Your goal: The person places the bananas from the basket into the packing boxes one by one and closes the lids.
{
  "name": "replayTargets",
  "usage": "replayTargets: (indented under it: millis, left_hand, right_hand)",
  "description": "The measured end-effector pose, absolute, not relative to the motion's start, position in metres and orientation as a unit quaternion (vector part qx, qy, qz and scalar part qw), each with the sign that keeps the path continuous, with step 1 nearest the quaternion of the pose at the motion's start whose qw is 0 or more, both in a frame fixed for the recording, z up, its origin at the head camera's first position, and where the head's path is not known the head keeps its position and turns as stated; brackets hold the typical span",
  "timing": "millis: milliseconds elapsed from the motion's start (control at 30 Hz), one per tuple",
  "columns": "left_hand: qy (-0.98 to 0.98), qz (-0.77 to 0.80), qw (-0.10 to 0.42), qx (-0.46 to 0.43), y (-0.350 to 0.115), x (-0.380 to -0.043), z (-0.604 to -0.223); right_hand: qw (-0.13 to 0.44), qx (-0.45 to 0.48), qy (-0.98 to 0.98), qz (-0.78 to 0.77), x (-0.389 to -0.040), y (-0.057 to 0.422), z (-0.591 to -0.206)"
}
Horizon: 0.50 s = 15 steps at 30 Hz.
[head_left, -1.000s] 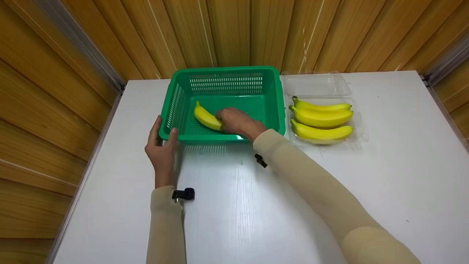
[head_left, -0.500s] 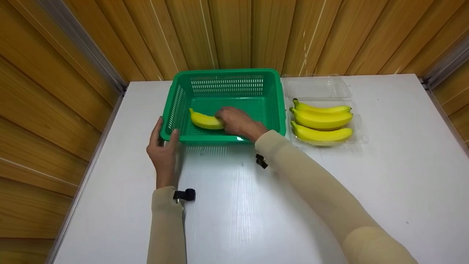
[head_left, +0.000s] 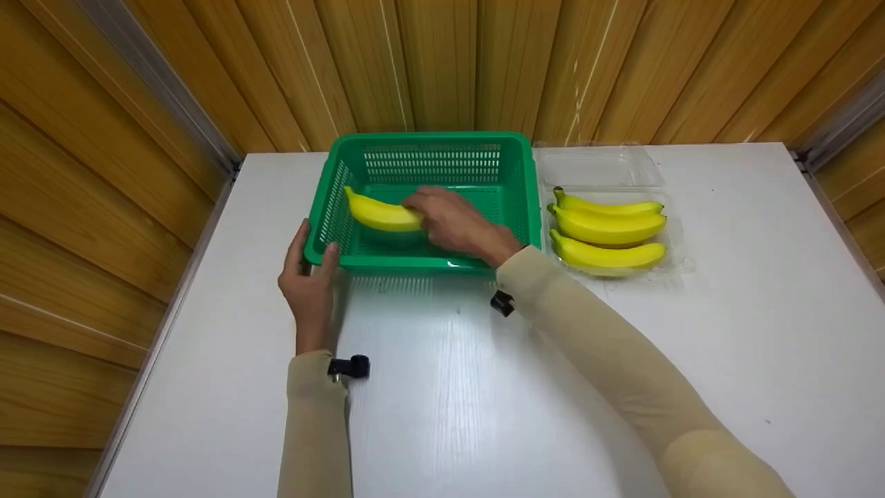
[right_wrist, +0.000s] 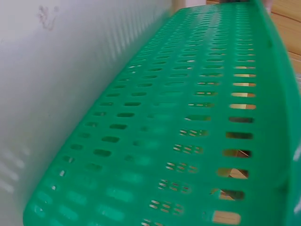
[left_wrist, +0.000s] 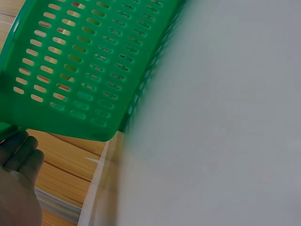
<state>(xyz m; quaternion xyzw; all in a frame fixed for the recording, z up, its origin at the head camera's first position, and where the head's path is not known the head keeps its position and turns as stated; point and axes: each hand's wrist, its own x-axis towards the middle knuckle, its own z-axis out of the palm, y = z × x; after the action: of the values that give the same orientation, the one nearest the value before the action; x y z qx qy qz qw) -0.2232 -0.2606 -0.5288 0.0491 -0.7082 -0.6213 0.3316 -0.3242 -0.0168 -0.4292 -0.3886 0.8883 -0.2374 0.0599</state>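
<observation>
Inside the green plastic basket (head_left: pixel 422 263), my right hand (head_left: pixel 453 220) grips the right end of a yellow banana (head_left: pixel 380 213). The banana is raised over the basket floor, its stem end pointing left toward the side wall. My left hand (head_left: pixel 308 290) holds the basket's front left corner, thumb over the front rim and fingers along the outer left side. Fingers of the left hand (left_wrist: pixel 21 155) also show under the rim in the left wrist view. The slotted basket wall (right_wrist: pixel 155 113) fills most of the right wrist view and hides the right hand there.
Right of the basket, an opened clear plastic box (head_left: pixel 681 242) holds three bananas (head_left: pixel 608 225), its lid (head_left: pixel 601 167) folded back behind. The white table (head_left: pixel 429 401) ends at a wood-panelled wall (head_left: pixel 442 62) at the back and sides.
The banana's stem end has swung left, and the banana has come up from the basket floor. My right hand has risen slightly with it. My left hand stays at the basket corner.
</observation>
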Motion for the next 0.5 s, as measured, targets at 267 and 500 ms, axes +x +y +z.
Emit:
replayTargets:
  millis: [267,500]
  left_hand:
    - [-0.706,-0.626,0.328,0.054,-0.261,-0.223,-0.529]
    - [-0.704,-0.63,0.324,0.055,-0.258,-0.22,-0.523]
  right_hand:
    - [0.024,-0.403,0.882,-0.244,-0.313,-0.005,-0.42]
    - [-0.002,-0.408,0.872,-0.271,-0.305,0.009,-0.414]
